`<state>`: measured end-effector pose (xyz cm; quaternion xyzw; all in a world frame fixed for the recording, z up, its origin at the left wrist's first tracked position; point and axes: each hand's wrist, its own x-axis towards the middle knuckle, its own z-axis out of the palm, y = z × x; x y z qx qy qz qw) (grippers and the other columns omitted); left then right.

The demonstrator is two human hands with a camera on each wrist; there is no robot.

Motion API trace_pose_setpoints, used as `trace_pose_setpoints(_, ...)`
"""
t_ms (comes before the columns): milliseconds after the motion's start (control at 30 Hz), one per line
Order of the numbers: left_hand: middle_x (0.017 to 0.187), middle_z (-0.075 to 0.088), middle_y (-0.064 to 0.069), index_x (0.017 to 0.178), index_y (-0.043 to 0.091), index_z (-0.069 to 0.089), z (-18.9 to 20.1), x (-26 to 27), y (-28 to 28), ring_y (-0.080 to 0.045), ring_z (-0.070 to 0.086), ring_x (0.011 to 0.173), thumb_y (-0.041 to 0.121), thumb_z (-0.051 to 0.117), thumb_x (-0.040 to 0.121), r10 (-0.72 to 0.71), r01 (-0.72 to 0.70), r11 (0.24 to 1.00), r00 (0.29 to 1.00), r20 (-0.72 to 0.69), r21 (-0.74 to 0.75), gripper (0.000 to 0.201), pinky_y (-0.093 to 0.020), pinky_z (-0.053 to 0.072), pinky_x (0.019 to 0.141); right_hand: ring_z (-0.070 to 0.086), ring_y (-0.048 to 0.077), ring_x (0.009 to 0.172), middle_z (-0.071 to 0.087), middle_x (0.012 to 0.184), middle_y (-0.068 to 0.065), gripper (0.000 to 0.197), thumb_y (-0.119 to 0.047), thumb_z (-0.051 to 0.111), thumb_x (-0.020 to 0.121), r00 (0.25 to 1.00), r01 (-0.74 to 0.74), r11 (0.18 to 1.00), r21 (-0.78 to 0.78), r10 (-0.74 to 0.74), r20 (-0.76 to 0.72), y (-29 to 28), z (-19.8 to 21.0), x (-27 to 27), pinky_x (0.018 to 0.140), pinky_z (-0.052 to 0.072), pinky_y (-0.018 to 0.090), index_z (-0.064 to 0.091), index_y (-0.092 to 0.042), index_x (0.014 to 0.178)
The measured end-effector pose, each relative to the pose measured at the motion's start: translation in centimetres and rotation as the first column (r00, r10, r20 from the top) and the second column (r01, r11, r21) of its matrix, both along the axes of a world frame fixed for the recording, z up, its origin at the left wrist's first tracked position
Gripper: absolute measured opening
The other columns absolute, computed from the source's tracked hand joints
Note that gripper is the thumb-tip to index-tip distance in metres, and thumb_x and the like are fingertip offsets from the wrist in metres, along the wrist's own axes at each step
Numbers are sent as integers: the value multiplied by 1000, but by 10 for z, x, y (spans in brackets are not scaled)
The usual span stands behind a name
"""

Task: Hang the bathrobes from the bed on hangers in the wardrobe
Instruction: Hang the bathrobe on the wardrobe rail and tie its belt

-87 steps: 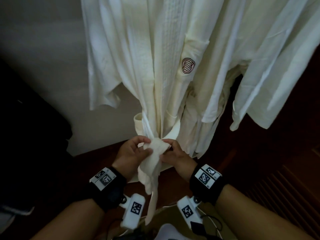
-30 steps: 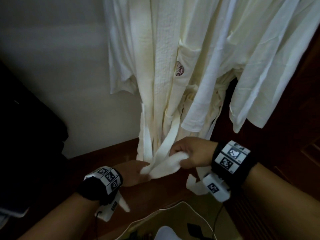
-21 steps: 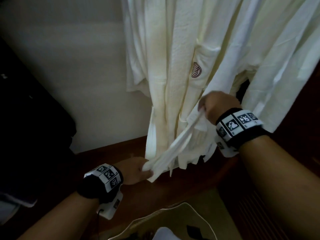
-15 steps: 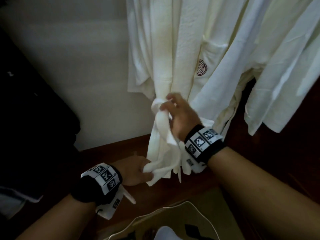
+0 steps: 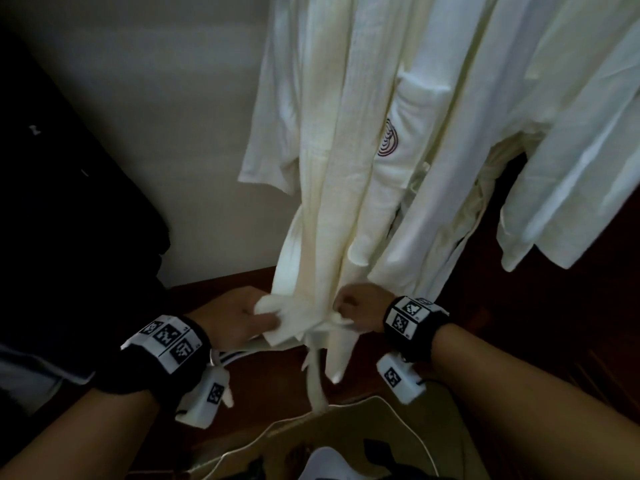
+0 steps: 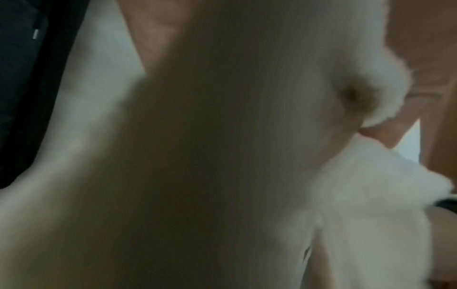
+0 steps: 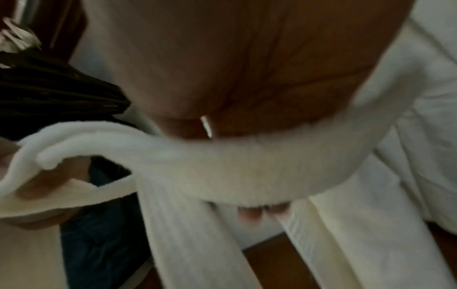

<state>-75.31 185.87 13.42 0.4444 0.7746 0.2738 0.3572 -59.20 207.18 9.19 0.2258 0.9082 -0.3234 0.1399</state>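
Bathrobe (image 5: pixel 332 188) hangs at 12 o'clock, w/ left hand (image 5: pixel 235 317) & right hand (image 5: pixel 360 311) each clamped on a belt (image 5: pixel 304 329) end, apart, prob. cinching knot so front stays closed.

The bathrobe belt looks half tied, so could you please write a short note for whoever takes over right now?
Left hand: grips one end of the belt at the left of the front bathrobe.
Right hand: curled round the other end, at the right; the belt crosses the robe's front between the hands.
Things: the front bathrobe, with the logo pocket, hangs in the wardrobe; a second bathrobe hangs to its right. Hangers are out of view.
Done: both visible robes hang.
Left: finish the belt knot; whether more robes wait on the bed cannot be seen.
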Motion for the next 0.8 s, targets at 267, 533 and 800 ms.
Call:
trace_pose_setpoints(267,79,73,4,79,24,75,32,14,19,-9,65,74,53,67,63,79,-126,965,976,205,231,34,-31,51,77,60,13,108,63,124,-3,48,-46,56,91,973,18,973,-231,36,226,-3,0,19,94,46,24,56,-21,132)
trace_pose_setpoints(533,74,71,10,76,35,74,80,33,48,-2,62,68,56,61,85,-107,44,929,982,153,366,26,-18,48,65,65,13,96,65,103,-1,25,-3,57,93,672,91,723,-685,-552,-493,-5,48,3,84,50,29,63,-20,111)
trace_pose_setpoints(800,92,69,-1,98,12,67,58,-97,81,-14,64,84,33,47,101,284,-140,930,862,-421,340,29,-31,46,76,59,22,77,64,81,6,51,-60,33,91,870,384,919,88,-328,-369,105,95,38,69,37,30,62,-19,81)
